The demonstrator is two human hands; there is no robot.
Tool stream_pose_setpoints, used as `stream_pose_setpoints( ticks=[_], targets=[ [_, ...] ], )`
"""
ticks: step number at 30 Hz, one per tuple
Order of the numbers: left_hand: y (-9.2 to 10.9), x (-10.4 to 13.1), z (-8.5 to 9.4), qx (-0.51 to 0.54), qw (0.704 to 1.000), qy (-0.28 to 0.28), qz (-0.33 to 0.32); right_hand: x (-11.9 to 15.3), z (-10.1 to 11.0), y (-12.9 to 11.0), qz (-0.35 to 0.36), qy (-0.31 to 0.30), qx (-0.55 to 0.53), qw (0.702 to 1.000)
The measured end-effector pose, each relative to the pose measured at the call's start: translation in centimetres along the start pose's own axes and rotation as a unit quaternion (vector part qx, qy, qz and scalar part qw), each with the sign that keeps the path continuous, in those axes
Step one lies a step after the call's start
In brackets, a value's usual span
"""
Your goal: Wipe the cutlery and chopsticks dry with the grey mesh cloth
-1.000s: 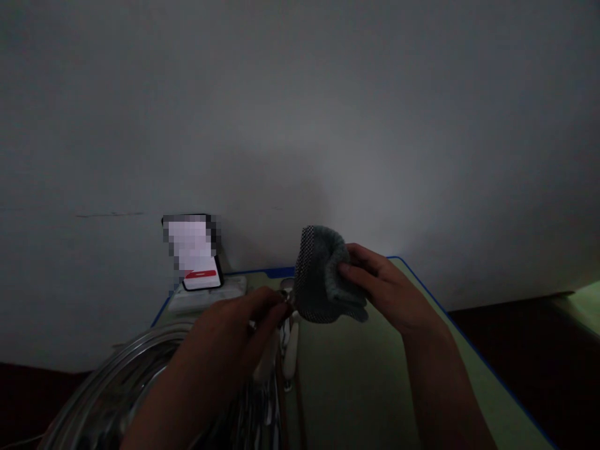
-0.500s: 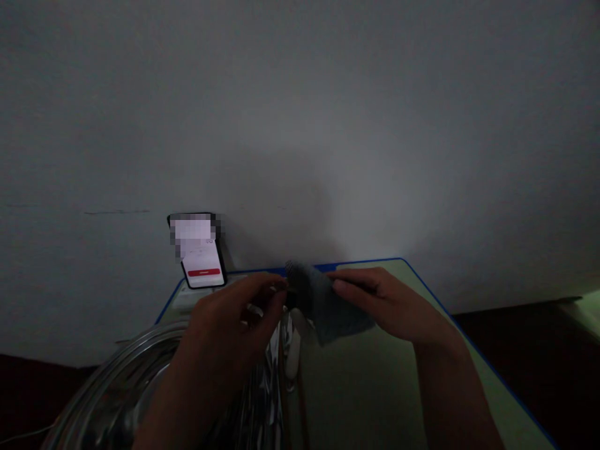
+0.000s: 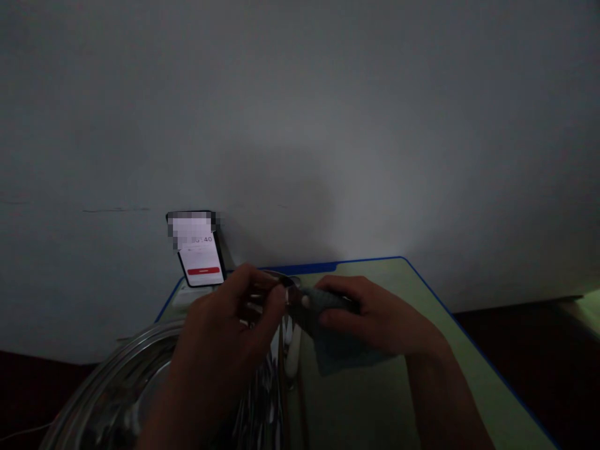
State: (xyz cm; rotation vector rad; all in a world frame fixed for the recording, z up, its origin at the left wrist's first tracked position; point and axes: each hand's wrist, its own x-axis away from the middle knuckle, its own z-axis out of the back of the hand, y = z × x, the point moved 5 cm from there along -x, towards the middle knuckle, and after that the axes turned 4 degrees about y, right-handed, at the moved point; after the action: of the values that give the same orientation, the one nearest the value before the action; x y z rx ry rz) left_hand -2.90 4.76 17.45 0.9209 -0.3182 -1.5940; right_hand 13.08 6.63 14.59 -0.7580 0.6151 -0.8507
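Note:
My left hand [image 3: 229, 325] pinches the near end of a utensil [image 3: 296, 304] between thumb and fingers. The utensil looks dark brown with a shiny metal part, and the dim light and my hands hide its kind. My right hand [image 3: 370, 312] is closed over a grey-blue cloth [image 3: 342, 353], which wraps the utensil's other end and hangs down over the table. Under and beside my left hand lie several pieces of metal cutlery [image 3: 260, 406], a white-handled piece [image 3: 293, 356] and thin brown sticks [image 3: 302, 406] like chopsticks.
A large shiny metal bowl [image 3: 107, 375] stands at the front left, partly behind my left forearm. A lit phone [image 3: 202, 256] leans against the wall at the back left on a white object [image 3: 185, 299]. The pale green table [image 3: 375, 400] has a blue edge.
My right hand and the cloth have moved slightly down and closer to my left hand. The cloth has slid back, and more of the utensil's brown part shows between the hands.

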Motion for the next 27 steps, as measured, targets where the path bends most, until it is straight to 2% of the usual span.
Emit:
stream_pose_setpoints(
  ticks=[4, 9, 13, 16, 20, 24, 27],
  targets=[
    [-0.8, 0.1, -0.6, -0.083, 0.988, -0.120, -0.047, 0.6, 0.7, 0.2, -0.024, 0.010, 0.068, 0.997],
    [-1.1, 0.6, -1.0, -0.149, 0.968, -0.184, -0.082, 0.9, 0.1, 0.1, -0.032, -0.031, 0.113, 0.993],
    [-0.2, 1.3, -1.9, -0.153, 0.955, -0.231, -0.107, 0.6, -0.5, -0.5, -0.009, -0.034, 0.120, 0.992],
    [0.7, 1.8, -2.5, -0.143, 0.951, -0.241, -0.129, 0.6, -0.7, -1.0, 0.014, -0.050, 0.106, 0.993],
    [0.9, 1.9, -2.6, -0.142, 0.952, -0.238, -0.127, 0.7, -0.4, -1.3, 0.022, -0.043, 0.099, 0.994],
    [0.9, 1.9, -2.6, -0.125, 0.944, -0.273, -0.135, 0.8, -0.2, -1.6, 0.026, -0.053, 0.090, 0.994],
    [1.1, 1.7, -2.1, -0.125, 0.944, -0.260, -0.159, 1.0, 0.0, -1.6, 0.021, -0.060, 0.077, 0.995]
  ],
)
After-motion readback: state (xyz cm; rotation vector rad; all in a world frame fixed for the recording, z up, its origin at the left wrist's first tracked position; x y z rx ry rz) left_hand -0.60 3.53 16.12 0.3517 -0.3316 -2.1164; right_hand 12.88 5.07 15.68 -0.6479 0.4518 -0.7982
